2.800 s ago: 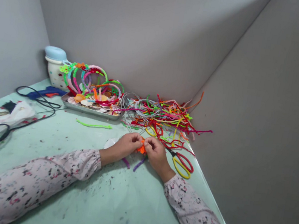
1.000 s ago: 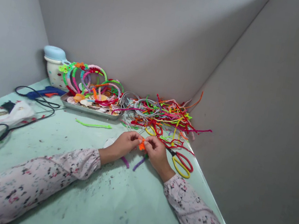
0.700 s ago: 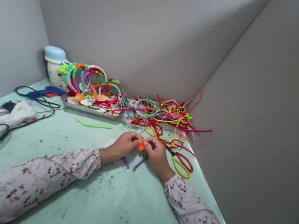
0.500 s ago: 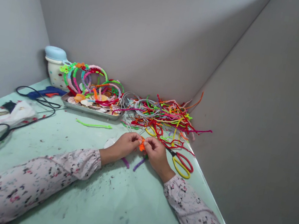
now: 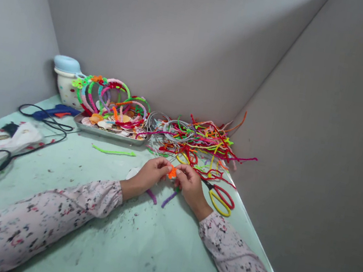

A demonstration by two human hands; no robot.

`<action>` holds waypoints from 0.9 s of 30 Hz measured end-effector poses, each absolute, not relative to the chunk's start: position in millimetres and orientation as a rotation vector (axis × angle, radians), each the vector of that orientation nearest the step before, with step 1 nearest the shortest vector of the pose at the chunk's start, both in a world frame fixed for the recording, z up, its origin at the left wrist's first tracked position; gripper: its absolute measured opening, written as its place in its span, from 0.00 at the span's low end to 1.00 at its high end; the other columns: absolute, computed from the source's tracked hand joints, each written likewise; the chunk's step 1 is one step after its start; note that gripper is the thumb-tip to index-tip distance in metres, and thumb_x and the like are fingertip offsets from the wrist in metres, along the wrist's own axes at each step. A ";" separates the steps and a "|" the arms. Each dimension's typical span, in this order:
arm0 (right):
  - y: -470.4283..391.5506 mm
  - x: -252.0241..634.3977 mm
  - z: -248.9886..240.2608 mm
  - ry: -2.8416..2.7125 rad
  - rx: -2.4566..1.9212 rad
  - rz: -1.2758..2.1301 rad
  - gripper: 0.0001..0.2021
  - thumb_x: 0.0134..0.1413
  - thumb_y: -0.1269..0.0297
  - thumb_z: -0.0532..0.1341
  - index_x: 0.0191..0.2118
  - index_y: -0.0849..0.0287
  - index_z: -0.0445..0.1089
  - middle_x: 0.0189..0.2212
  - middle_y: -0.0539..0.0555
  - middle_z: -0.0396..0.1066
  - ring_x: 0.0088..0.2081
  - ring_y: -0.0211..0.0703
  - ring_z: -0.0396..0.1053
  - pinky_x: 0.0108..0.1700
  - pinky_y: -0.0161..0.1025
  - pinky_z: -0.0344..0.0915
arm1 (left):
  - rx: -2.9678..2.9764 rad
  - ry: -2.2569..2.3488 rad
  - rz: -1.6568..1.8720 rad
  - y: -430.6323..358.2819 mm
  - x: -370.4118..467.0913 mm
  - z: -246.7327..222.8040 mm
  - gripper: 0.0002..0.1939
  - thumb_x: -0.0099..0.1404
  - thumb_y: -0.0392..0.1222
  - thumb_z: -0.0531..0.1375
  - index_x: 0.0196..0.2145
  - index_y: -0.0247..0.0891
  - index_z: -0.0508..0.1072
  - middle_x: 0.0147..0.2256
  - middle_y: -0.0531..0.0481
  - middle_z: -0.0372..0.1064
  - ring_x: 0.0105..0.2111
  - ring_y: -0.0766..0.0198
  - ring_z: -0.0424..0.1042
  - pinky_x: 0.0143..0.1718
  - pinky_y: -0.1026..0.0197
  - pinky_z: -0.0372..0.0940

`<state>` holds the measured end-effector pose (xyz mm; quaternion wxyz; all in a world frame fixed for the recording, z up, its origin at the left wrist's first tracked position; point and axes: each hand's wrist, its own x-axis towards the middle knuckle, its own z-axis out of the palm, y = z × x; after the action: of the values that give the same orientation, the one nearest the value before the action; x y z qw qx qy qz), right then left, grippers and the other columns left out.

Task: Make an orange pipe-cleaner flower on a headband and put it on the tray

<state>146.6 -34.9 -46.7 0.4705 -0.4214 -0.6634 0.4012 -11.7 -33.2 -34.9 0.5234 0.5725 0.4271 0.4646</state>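
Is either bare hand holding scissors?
No: left hand and right hand pinch a fuzzy orange piece, and the nearest red-and-yellow-handled scissors lie on the pale-green table.

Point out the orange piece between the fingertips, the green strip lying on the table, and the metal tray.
Orange piece (image 5: 172, 173): head view, middle of its exposed part.
Green strip (image 5: 113, 151): head view, midway along its length.
Metal tray (image 5: 109, 134): head view, front wall.

Orange piece — matt, fuzzy; tray — metal.
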 end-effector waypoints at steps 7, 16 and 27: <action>-35.1 146.6 -47.6 -1.637 -1.063 0.923 0.05 0.54 0.64 0.56 0.30 0.58 0.65 0.18 0.45 0.63 0.20 0.35 0.61 0.23 0.32 0.57 | 1.385 0.994 1.110 -33.6 -12.9 -37.0 0.07 0.59 0.42 0.57 0.29 0.36 0.66 0.19 0.58 0.59 0.20 0.71 0.57 0.22 0.67 0.51; -35.2 145.4 -49.4 -1.652 -1.080 0.946 0.04 0.51 0.66 0.56 0.29 0.58 0.65 0.19 0.46 0.64 0.20 0.35 0.63 0.24 0.32 0.59 | 1.453 1.012 1.071 -31.7 -12.6 -41.7 0.09 0.58 0.45 0.57 0.27 0.35 0.67 0.19 0.58 0.58 0.20 0.70 0.55 0.22 0.66 0.50; -36.4 144.9 -47.6 -1.677 -1.049 0.958 0.06 0.53 0.62 0.57 0.32 0.59 0.66 0.23 0.47 0.66 0.22 0.35 0.64 0.24 0.32 0.60 | 1.458 1.029 1.133 -32.1 -12.6 -39.8 0.07 0.59 0.41 0.56 0.29 0.35 0.67 0.22 0.57 0.59 0.22 0.70 0.57 0.24 0.66 0.53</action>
<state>144.9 -36.4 -47.6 0.4547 -0.4250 -0.6796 0.3882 -12.6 -32.1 -39.8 0.4916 0.6007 0.4241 0.4666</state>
